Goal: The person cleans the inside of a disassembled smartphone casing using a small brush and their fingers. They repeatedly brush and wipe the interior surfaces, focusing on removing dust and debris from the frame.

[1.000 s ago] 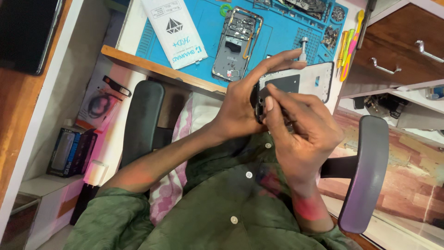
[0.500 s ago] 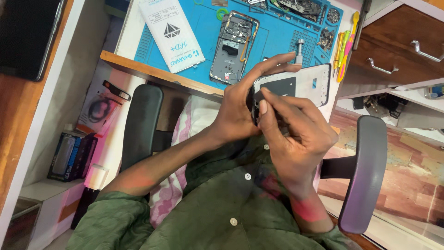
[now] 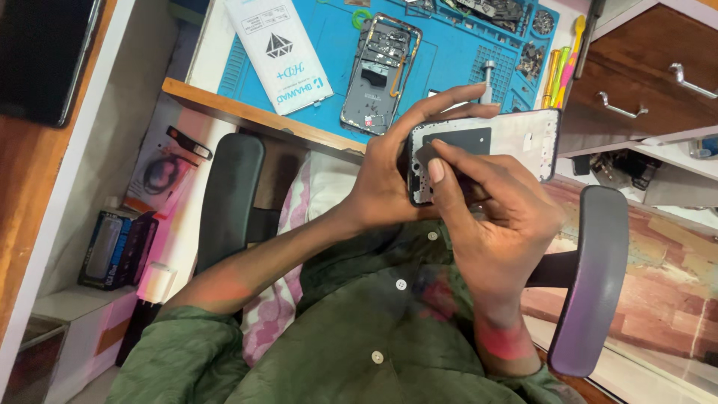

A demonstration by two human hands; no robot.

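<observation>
My left hand [image 3: 404,176] grips the near end of a phone frame [image 3: 516,138], white inside with a dark patch, held up over my lap. My right hand [image 3: 493,213] rests against the frame's lower end, with its fingertips pinched at the dark patch; what they pinch is too small to tell. On the blue work mat [image 3: 449,52] beyond lies an opened phone body [image 3: 380,71] with its inner parts showing. A white flat package [image 3: 280,52] lies on the mat's left part.
Small parts and a metal tool [image 3: 488,78] lie on the mat, with coloured pry tools [image 3: 561,63] at its right edge. Wooden drawers [image 3: 643,82] stand to the right. Chair armrests [image 3: 228,198] [image 3: 591,277] flank me. Boxes [image 3: 116,247] sit on a low shelf to the left.
The view has shifted slightly, and both hands stay on the phone frame. My right fingers have moved a little along the frame's lower end.
</observation>
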